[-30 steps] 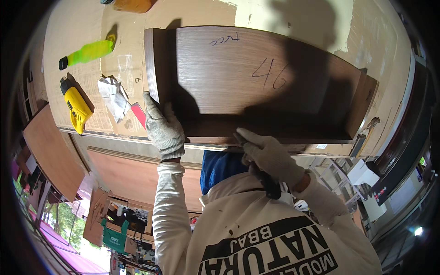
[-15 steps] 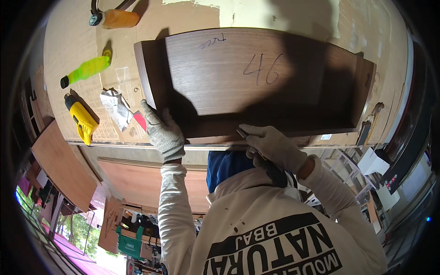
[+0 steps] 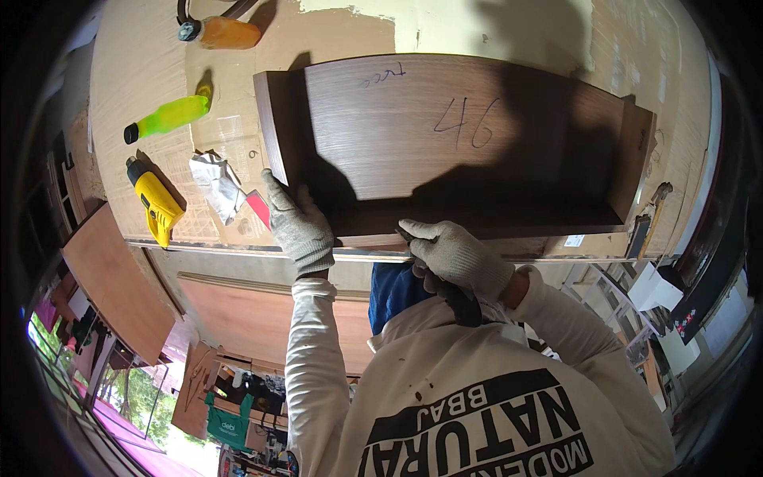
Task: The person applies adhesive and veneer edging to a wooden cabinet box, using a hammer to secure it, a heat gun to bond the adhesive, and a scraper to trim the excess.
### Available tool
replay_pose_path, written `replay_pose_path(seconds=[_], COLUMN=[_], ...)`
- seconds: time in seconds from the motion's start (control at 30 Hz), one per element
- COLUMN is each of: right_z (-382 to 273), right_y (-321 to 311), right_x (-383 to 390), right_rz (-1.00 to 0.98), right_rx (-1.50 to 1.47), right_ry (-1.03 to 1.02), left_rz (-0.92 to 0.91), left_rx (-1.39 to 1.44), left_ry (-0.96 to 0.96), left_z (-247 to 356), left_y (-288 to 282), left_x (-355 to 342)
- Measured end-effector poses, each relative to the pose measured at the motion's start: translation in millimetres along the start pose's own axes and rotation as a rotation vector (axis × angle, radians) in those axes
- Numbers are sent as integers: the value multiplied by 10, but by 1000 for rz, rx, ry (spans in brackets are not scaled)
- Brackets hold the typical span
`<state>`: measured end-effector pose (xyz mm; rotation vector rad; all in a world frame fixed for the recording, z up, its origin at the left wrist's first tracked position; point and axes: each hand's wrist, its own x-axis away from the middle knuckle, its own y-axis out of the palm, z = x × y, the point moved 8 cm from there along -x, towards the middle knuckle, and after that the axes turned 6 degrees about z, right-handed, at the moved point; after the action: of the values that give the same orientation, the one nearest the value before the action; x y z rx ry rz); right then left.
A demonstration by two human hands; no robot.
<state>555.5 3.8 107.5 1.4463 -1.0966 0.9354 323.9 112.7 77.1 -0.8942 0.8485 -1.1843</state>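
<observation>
A shallow dark-brown wood-grain box (image 3: 397, 119), like a drawer or cabinet part with raised sides and pen marks on its panel, lies on the worktable. My left hand (image 3: 300, 229), in a pale knit glove, grips its near left corner, thumb inside and fingers outside the end wall. Along the near wall, my gloved right hand (image 3: 465, 254) is closed round a dark hand tool (image 3: 461, 306). Its thick black handle hangs below the palm, while its tip is at the box's near edge. Fingers hide most of the tool, so its exact kind is unclear.
Left of the box lie crumpled white paper (image 3: 216, 184), a red piece (image 3: 257, 208), a yellow heat gun (image 3: 156, 203), a lime-green bottle (image 3: 168, 116) and an orange bottle (image 3: 226, 33). A brush-like tool (image 3: 653, 219) rests at right. Wooden panels (image 3: 119, 278) stand below the table.
My right hand has slid left along the box's near edge with the tool, closer to my left hand. The left hand keeps its corner grip. The whole view has shifted slightly.
</observation>
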Motion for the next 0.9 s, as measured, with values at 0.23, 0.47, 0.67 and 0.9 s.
replay_pose_path(seconds=[0.23,0.47,0.67,0.9], right_z=[-146,523,1345,2477], right_y=[276,-346,-837,-933], right_x=[210,750,1157,1570], right_rz=[-174,-140,168,471], right_rx=[121,420,356,-184], right_ry=[-178,-252,-432,-484], left_rz=[-36,74,-519,-856], left_rx=[36,-145,-258,-43], left_ry=[-23,384,873,795], left_z=[46,261,401,1313], left_y=[-20,-126,-46,315], left_x=[-29,102,726,1212])
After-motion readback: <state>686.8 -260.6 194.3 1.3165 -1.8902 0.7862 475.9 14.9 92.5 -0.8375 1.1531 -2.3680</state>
